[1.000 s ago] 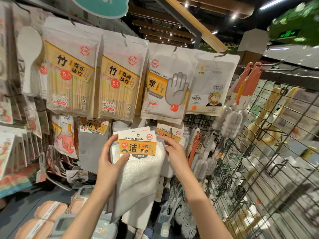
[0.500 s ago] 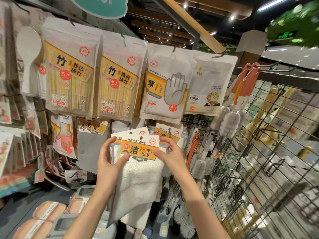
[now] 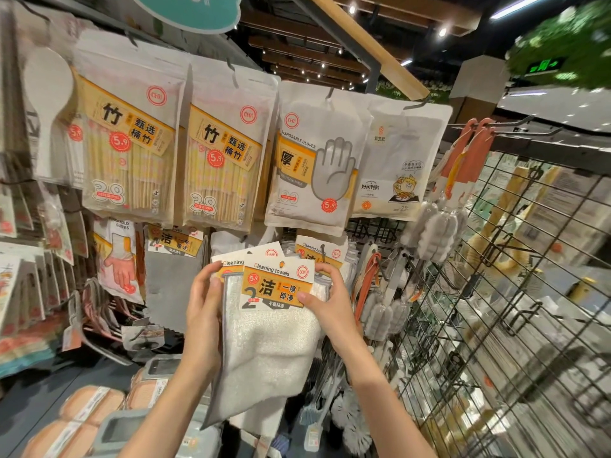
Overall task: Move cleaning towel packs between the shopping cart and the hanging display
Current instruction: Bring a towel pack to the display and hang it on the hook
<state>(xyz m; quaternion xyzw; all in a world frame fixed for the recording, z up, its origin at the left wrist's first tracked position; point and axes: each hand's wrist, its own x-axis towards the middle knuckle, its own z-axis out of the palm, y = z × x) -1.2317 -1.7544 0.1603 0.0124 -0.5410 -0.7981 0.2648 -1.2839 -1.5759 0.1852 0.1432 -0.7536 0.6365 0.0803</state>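
Front towel pack (image 3: 276, 285): white card header printed "Cleaning towels" with an orange label, a white cloth hanging below it — held up in front of the hanging display, at the level of the lower row of hooks.
Second towel pack (image 3: 228, 264): just behind the front one and offset to the left, only the top of its header showing.
Left hand (image 3: 203, 312): fingers curled round the left edge of the packs, thumb on the front by the cloth's grey border.
Right hand (image 3: 330, 299): grips the right edge of the front pack, thumb pressed on the lower corner of the orange label, fingers wrapped behind.
Hanging display (image 3: 370, 233): black wire grid with hooks; another towel pack (image 3: 319, 251) hangs on a hook right behind the held ones.
Upper row: two clear pouches of bamboo chopsticks (image 3: 127, 153) side by side, then a disposable gloves bag (image 3: 310, 166) and a white pouch with a cartoon figure (image 3: 401, 160).
Lower left: a household gloves pack (image 3: 117, 256) and a grey cloth pack (image 3: 173, 276).
Right of the hands: bottle brushes (image 3: 436, 229) with coral handles hang from hooks.
Wire side panel (image 3: 496, 325): goods behind it are too blurred to name.
Bottom left: tan sponges (image 3: 89, 404) — wrapped with paper bands, lying on a shelf.
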